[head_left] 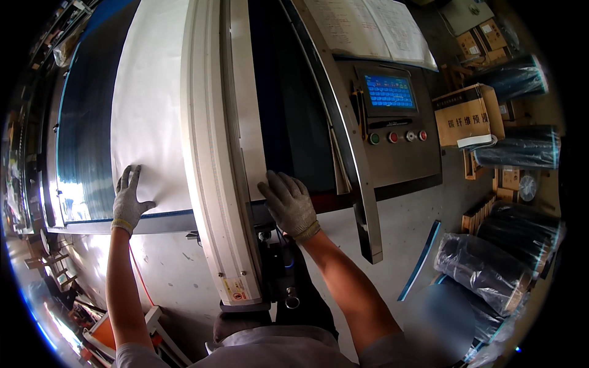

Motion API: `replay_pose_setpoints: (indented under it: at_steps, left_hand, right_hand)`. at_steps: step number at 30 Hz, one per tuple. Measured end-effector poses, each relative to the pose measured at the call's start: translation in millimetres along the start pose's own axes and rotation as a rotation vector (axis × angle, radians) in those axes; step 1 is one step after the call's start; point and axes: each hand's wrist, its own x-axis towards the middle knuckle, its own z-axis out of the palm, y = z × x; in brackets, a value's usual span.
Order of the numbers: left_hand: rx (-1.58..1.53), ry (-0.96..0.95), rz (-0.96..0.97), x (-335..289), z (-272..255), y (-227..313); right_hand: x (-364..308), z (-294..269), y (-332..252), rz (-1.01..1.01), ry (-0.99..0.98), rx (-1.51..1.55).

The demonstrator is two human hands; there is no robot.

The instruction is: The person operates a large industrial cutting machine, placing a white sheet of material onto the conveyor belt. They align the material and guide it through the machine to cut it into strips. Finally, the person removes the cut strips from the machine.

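My left hand (128,199), in a grey work glove, lies on the near edge of a wide white sheet (156,92), fingers stretched out and thumb apart. The sheet lies on a machine bed over dark, glossy material (92,135) and runs under a long pale metal beam (211,153). Right of the beam, a narrow strip of white sheet (250,116) shows beside a dark blue surface (297,122). My right hand (288,205), gloved too, reaches the near end of that strip with its fingers extended. It holds nothing that I can see.
A steel rail (343,110) separates the bed from a control panel with a lit blue screen (388,91) and round buttons. Papers (368,27) lie behind it. Wrapped dark rolls (481,267) and a cardboard box (469,116) stand at right. A dark strip (419,260) lies on the floor.
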Motion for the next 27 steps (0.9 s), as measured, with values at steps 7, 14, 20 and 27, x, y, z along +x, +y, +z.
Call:
replay_pose_setpoints:
  at_steps: [7,14,20,27]
  left_hand:
    - [0.008,-0.011,-0.010,1,0,-1]
    - [0.024,-0.030,0.013,-1,-5,1]
    - [0.024,0.002,0.037,-7,-8,-4]
    - [-0.374,0.466,-0.521,-18,49,-92]
  right_hand:
    - [0,2,-2,0.005,-0.086,-0.057]
    - [1,4,-2,0.001,-0.043,-0.076]
    - [8,-4,-9,0.041,-0.097,-0.068]
    - [7,-3,-9,0.023,-0.061,-0.082]
